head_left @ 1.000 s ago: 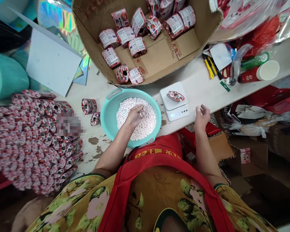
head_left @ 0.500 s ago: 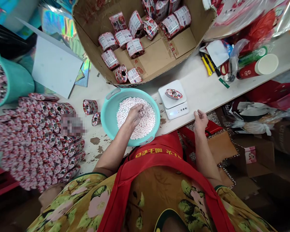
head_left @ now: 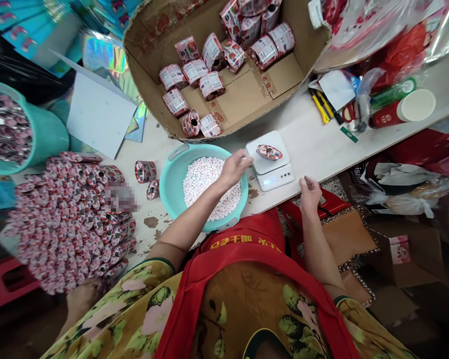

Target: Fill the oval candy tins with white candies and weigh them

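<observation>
Head view: left hand [head_left: 236, 168] in a pinch beside scale [head_left: 272, 168], right hand [head_left: 310, 192] half-open.

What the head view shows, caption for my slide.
Left hand by the rim of a teal basin of pellets, near a scale bearing one printed packet.

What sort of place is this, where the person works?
Probably a small packing workshop: a digital scale bears one printed packet, a basin holds small pale pieces, and a cardboard box contains similar packets.

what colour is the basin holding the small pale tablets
The basin is turquoise, shown best in the head view.
</observation>
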`<action>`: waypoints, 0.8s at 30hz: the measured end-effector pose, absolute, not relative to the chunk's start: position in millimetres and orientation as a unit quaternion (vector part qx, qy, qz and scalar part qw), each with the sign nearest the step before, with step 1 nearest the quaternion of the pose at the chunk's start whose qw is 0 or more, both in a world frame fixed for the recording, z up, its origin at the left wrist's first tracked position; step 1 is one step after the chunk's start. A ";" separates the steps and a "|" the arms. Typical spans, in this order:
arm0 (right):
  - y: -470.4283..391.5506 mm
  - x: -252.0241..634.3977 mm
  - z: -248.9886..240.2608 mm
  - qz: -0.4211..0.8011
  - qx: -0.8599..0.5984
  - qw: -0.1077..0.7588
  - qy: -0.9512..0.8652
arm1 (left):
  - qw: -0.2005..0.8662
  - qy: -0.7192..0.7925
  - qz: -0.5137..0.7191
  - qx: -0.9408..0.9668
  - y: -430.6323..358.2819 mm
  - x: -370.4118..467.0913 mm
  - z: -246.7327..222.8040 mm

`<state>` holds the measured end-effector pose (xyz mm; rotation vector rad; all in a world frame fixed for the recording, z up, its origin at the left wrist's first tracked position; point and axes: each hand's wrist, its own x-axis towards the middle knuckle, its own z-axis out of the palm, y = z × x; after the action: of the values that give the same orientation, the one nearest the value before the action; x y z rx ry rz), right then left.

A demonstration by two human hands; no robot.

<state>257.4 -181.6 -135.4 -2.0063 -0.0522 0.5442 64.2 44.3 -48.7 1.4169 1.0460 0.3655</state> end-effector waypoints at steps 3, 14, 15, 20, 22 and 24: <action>-179.7 258.0 -131.3 0.226 -0.836 0.499 -0.035 | 0.512 0.421 0.060 0.746 50.4 108.5 -52.4; -128.2 276.7 -82.7 0.141 -0.856 0.459 -0.192 | 0.269 0.313 -0.056 0.909 45.4 118.5 -61.0; -106.2 276.1 -69.7 0.118 -0.840 0.467 -0.251 | 0.262 0.337 -0.026 0.904 46.5 108.2 -54.4; 33.8 253.3 -12.2 0.061 -0.715 0.478 -0.506 | 0.185 0.583 0.181 0.771 65.0 -15.0 1.9; 93.3 237.0 -11.9 0.120 -0.706 0.421 -0.557 | 0.106 0.698 0.187 0.683 69.5 -88.2 22.3; 147.1 219.7 -27.7 0.205 -0.729 0.328 -0.565 | 0.032 0.806 0.108 0.581 70.4 -157.6 29.3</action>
<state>219.7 147.1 -27.7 -1.9094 -1.4784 0.5367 -157.6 70.4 29.3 1.7892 2.4807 0.3336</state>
